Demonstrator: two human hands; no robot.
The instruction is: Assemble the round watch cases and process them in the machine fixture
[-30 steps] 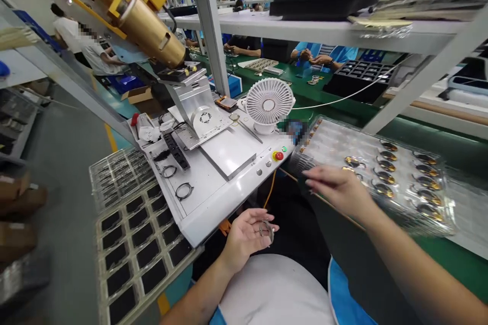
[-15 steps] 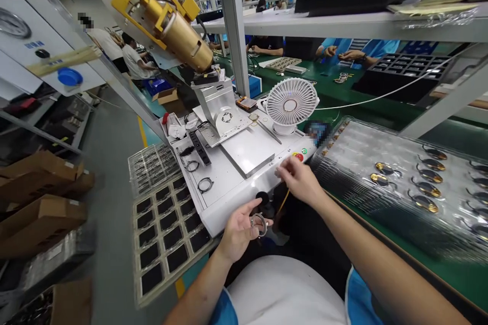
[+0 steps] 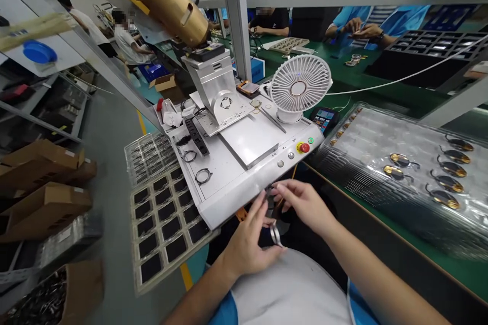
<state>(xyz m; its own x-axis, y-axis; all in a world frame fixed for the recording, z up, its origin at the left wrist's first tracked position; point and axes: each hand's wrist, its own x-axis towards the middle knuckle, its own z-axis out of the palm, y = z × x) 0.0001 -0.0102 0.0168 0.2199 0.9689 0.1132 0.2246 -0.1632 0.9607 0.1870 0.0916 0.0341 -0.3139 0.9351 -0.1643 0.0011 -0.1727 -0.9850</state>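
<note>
Left fingers grip a ring, right fingers bent, hold unclear; the clear tray holds shiny parts.

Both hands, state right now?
Left hand: partly closed, holding a metal ring.
Right hand: curled toward a pinch; cannot tell whether it's fully closed or holding anything.

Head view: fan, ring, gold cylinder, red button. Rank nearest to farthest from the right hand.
1. Ring: in the left hand, beside the right hand
2. Red button: ahead
3. Fan: beyond the button
4. Gold cylinder: upper left
</note>
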